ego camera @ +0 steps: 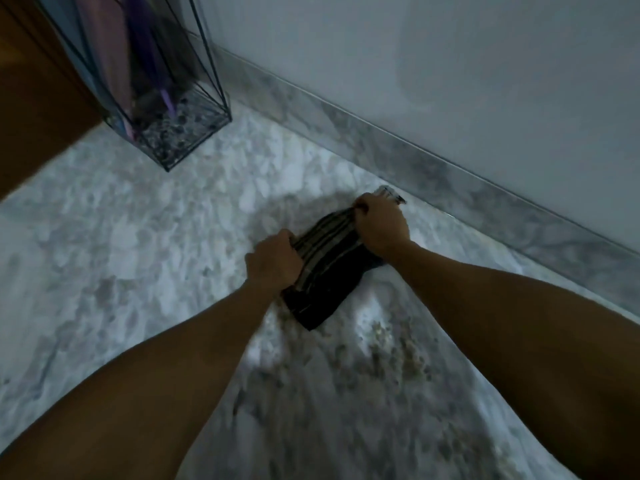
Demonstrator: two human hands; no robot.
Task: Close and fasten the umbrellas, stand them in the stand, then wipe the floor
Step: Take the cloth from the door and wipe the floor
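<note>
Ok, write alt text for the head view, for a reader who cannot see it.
Both hands, left hand and right hand, grip a dark striped cloth against a marble floor near the skirting. At upper left, a wire-framed stand holds closed umbrellas.

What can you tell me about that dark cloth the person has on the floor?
The cloth is dark, almost black, with pale stripes, and looks like soft woven fabric. It lies bunched and folded on the marble floor near the baseboard. The left hand grips its near side, the right hand its far end.
</note>
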